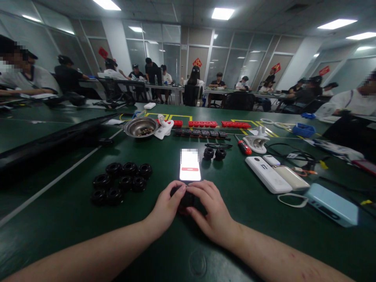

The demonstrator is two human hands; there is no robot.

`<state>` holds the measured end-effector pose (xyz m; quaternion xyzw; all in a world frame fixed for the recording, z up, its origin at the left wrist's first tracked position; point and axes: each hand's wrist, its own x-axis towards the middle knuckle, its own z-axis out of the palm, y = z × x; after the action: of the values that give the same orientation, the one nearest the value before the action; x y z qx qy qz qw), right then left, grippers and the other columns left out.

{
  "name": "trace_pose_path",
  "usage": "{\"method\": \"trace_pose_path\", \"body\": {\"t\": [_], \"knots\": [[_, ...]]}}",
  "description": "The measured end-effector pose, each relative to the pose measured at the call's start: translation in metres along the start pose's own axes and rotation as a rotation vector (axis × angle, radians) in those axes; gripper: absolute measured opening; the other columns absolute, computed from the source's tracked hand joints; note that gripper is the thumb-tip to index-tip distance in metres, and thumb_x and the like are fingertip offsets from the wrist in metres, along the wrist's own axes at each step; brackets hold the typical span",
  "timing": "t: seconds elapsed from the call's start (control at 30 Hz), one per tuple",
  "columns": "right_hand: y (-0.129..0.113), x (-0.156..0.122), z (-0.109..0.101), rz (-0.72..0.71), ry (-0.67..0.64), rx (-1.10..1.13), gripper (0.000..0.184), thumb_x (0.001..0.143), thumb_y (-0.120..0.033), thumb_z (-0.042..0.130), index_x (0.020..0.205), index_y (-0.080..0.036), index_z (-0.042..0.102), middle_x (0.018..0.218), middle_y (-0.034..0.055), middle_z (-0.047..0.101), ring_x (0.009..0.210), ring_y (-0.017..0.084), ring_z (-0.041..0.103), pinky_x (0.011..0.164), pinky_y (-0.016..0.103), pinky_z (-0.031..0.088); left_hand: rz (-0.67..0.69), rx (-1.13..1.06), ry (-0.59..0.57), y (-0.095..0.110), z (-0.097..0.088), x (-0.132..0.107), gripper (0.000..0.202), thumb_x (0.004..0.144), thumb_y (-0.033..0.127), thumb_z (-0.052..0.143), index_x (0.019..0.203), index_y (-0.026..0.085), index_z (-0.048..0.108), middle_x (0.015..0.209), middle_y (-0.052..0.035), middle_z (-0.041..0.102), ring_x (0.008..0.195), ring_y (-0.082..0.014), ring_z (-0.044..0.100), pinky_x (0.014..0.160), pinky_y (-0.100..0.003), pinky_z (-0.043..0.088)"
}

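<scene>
My left hand (165, 206) and my right hand (214, 213) meet at the near middle of the table, both closed around a black wheel-like part (187, 199). My fingers hide much of it. Just beyond my fingertips lies a phone (190, 175) with its screen lit. Several similar black wheel-like parts (125, 183) are grouped on the left. Two more, one of them a black wheel-like part (208, 153), sit past the phone to the right.
Farther back are a metal bowl (132, 129) with small pieces, a white clamp (164, 130), red strips (202, 124) and a dark strip assembly (202, 134). On the right lie a screwdriver (244, 147), a white power bank (266, 174) and a blue box-shaped device (333, 203). People sit beyond.
</scene>
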<state>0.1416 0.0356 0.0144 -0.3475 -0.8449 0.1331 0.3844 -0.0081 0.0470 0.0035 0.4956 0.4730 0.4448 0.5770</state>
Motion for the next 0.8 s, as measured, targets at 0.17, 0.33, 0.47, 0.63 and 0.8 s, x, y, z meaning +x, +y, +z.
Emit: {"method": "trace_pose_path", "body": {"t": [0.17, 0.33, 0.47, 0.63, 0.8], "knots": [[0.0064, -0.0032, 0.0017, 0.149, 0.063, 0.047, 0.041, 0.073, -0.035, 0.058, 0.108, -0.018, 0.044, 0.099, 0.0082, 0.052, 0.091, 0.024, 0.048, 0.078, 0.041, 0.041, 0.005, 0.018, 0.011, 0.0047, 0.0005, -0.0039, 0.024, 0.072, 0.042, 0.048, 0.078, 0.019, 0.049, 0.068, 0.0027, 0.053, 0.058, -0.0129, 0.054, 0.051, -0.023, 0.043], [0.0055, -0.0003, 0.0010, 0.066, 0.009, 0.005, 0.031, 0.075, -0.028, 0.057, 0.103, -0.019, 0.048, 0.093, 0.0068, 0.055, 0.090, 0.023, 0.047, 0.080, 0.041, 0.040, -0.001, 0.021, -0.011, -0.0002, -0.0005, 0.0001, 0.026, 0.072, 0.043, 0.048, 0.080, 0.018, 0.050, 0.069, 0.0022, 0.052, 0.057, -0.0128, 0.053, 0.047, -0.022, 0.042], [0.0016, 0.0000, 0.0005, -0.016, -0.002, -0.026, 0.036, 0.075, -0.020, 0.053, 0.110, -0.021, 0.043, 0.104, 0.0069, 0.052, 0.098, 0.023, 0.045, 0.089, 0.044, 0.034, -0.004, 0.012, 0.034, -0.0025, -0.0007, 0.0022, 0.028, 0.072, 0.044, 0.047, 0.079, 0.017, 0.050, 0.068, 0.0019, 0.051, 0.058, -0.0135, 0.053, 0.048, -0.022, 0.043], [0.0072, -0.0022, 0.0026, 0.194, 0.060, 0.033, 0.049, 0.071, -0.034, 0.060, 0.113, -0.019, 0.040, 0.099, 0.0086, 0.052, 0.092, 0.025, 0.048, 0.079, 0.042, 0.041, -0.015, 0.028, 0.012, 0.0030, -0.0003, -0.0022, 0.024, 0.072, 0.042, 0.049, 0.079, 0.019, 0.050, 0.069, 0.0030, 0.053, 0.058, -0.0129, 0.054, 0.049, -0.022, 0.043], [0.0081, 0.0003, 0.0016, 0.146, -0.037, -0.001, 0.031, 0.074, -0.032, 0.059, 0.100, -0.019, 0.051, 0.090, 0.0061, 0.057, 0.086, 0.023, 0.048, 0.079, 0.041, 0.040, 0.017, 0.041, -0.008, -0.0003, -0.0018, -0.0003, 0.023, 0.074, 0.041, 0.048, 0.079, 0.018, 0.050, 0.072, 0.0024, 0.051, 0.058, -0.0123, 0.053, 0.049, -0.022, 0.044]]}}
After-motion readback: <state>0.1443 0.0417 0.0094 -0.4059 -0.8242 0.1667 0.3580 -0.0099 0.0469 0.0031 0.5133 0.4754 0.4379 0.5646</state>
